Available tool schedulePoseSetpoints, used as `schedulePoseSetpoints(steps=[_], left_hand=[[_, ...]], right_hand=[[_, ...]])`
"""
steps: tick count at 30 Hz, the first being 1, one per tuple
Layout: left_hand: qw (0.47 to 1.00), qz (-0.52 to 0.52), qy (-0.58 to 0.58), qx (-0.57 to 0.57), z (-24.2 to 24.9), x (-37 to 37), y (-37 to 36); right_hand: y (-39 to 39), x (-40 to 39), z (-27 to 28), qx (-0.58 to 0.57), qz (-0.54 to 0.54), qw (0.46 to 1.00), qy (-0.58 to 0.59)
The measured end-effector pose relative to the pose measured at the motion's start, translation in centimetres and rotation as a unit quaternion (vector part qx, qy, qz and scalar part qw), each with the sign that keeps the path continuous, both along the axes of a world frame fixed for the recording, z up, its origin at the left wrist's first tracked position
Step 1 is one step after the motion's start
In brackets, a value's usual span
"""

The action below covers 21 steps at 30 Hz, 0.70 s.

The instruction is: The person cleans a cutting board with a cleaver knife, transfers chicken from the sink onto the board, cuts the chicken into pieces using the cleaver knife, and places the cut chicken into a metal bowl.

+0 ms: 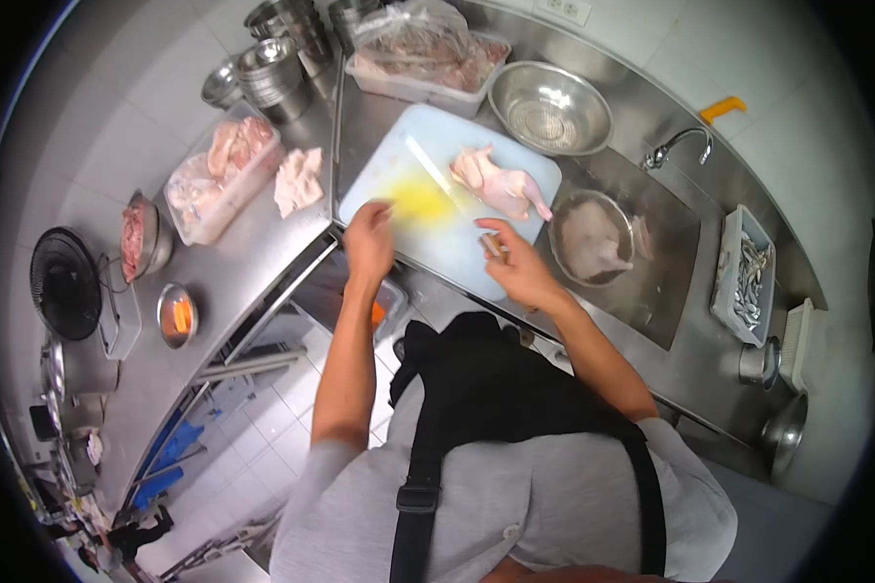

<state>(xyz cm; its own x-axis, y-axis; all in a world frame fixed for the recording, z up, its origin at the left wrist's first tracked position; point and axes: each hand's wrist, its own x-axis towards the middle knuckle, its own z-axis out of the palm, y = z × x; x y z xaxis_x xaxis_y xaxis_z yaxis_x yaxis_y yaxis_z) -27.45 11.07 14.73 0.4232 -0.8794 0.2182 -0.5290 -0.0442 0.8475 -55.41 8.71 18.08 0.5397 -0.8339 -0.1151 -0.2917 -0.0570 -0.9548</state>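
The person is resting the left hand (369, 238), fingers curled loosely on the cutting board (399, 160), while the right hand (515, 264) is pinching something small, near the raw chicken (501, 185) lying farther right, best steadied firmly before cutting.

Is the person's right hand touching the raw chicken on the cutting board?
Apart. The head view shows bare cutting board between the right hand and the chicken.

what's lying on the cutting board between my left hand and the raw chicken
In the head view, only bare cutting board with a yellow smear lies between the left hand and the raw chicken; nothing else sits there.
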Motion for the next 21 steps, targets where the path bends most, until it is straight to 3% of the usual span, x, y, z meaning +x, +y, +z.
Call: schedulePoseSetpoints(steps=[1, 3, 5, 6, 11, 16, 18, 21], left_hand=[[0.994, -0.097, -0.050, -0.011, -0.1, -1.7, -2.7], [0.972, -0.177, -0.150, 0.020, 0.2, -5.5, -7.6], [0.938, -0.194, -0.287, 0.011, -0.8, -8.4, -11.8], [0.914, -0.206, -0.349, 0.028, -1.7, -9.1, -13.0], [0.923, -0.221, -0.294, 0.116, -1.2, -7.5, -14.7], [0.945, -0.193, -0.252, 0.083, -1.1, -6.8, -11.1], [0.975, -0.181, -0.118, 0.057, -1.3, -7.2, -8.4], [0.981, -0.159, -0.090, 0.060, -1.4, -7.8, -6.3]], right_hand=[[1.0, -2.0, 0.7, 0.012, -0.038, 0.999, -0.033], [2.3, -5.3, 1.8, 0.033, -0.117, 0.988, -0.100], [2.4, -7.9, 2.1, 0.064, -0.201, 0.978, 0.001], [2.0, -9.3, 1.7, 0.104, -0.201, 0.974, -0.012], [1.8, -11.4, -2.1, 0.176, -0.200, 0.959, -0.092], [0.2, -10.9, -4.2, -0.028, -0.176, 0.978, 0.109], [0.3, -10.7, -4.0, -0.125, -0.171, 0.962, 0.171], [0.3, -9.7, -2.9, -0.134, -0.164, 0.954, 0.213]])
